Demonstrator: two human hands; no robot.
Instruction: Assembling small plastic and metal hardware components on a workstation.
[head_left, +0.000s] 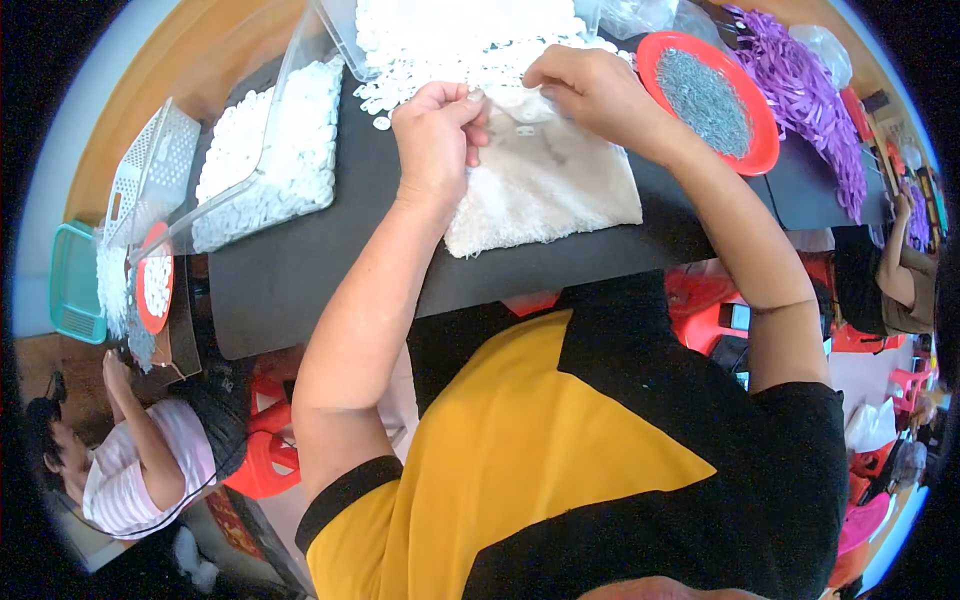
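A beige cloth (560, 195) with frayed edges lies on the dark table between my hands. My left hand (437, 135) is closed at its upper left corner, thumb and forefinger pinched together; what they hold is too small to make out. Over the cloth's upper right part, my right hand (600, 95) bends down with its fingers closed, their tips partly hidden. A whitish bit of material shows between the two hands, and a small white piece (525, 130) rests on the cloth just below. Loose small white plastic pieces (400, 92) are scattered just beyond my left hand.
A red plate (765, 150) of small grey metal pins stands right of my right hand, with a purple ribbon pile (800, 90) beyond. Clear bins (265, 160) of white pieces stand left and ahead. A co-worker (150, 450) sits at the left beside a red plate and baskets.
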